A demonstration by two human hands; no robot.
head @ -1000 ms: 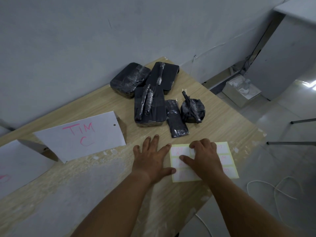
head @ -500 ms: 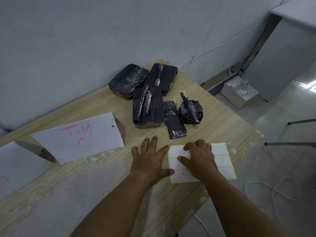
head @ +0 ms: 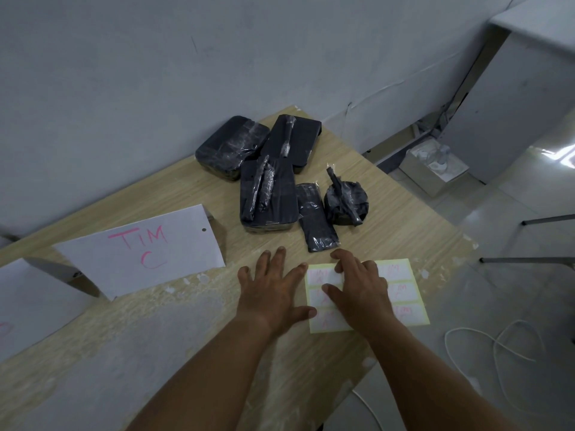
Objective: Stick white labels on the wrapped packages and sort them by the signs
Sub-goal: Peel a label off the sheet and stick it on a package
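Little is shifting since earlier: right hand [head: 362, 290] fingers [head: 340, 259], slightly apart, are picking at the label sheet [head: 404, 276] while left hand [head: 269, 290] fingers, spread flat, are steadying its edge, so next comes peeling one label free.

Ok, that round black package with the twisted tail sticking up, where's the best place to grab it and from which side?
Probably grip the round black package across its squat body, coming from above with the right hand, which is nearer. The body looks wide enough for fingers to straddle, and its right side is clear table, while the narrow flat package lies close on its left. The twisted tail looks thin and floppy, a poorer hold.
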